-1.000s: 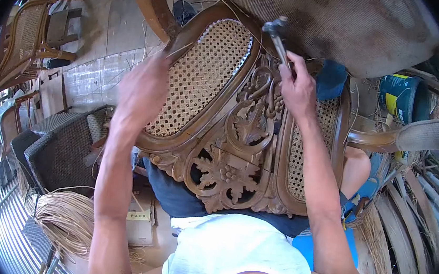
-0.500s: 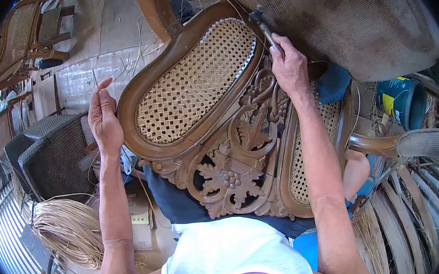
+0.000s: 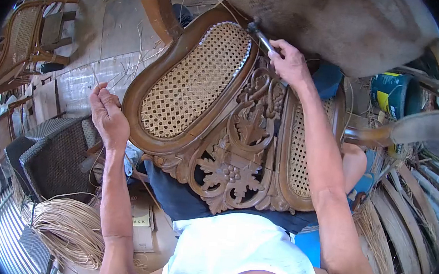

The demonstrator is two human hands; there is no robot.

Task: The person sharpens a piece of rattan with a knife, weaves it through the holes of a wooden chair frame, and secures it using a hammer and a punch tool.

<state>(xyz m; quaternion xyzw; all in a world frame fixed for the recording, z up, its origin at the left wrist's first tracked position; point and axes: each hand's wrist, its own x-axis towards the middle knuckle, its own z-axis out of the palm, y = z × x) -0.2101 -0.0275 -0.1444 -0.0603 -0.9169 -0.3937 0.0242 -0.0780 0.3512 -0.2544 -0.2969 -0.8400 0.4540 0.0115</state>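
Observation:
A carved wooden chair back [image 3: 175,154] lies across the lap, with two panels of woven cane set in it. The larger cane panel [image 3: 195,84] is on the left, edged with a pale line along its upper right side. My right hand [image 3: 291,64] grips a hammer [image 3: 261,37], its dark head over the frame near the upper right end of that panel. Left of the frame, my left hand [image 3: 110,118] is raised palm up, fingers curled around a thin, pointed strip [image 3: 95,75]. The smaller cane panel [image 3: 302,161] is partly behind my right forearm.
A coil of cane strands [image 3: 65,230] lies at lower left, below dark woven seats [image 3: 61,159]. A cane chair [image 3: 25,39] stands at upper left. Overhead hangs a large woven panel [image 3: 325,25]. To the right are a green bucket [image 3: 395,96] and long strips [image 3: 405,239].
The hammer head has come slightly down toward the frame, and my right hand has shifted a little. My left hand sits slightly lower and further right. The view has shifted slightly.

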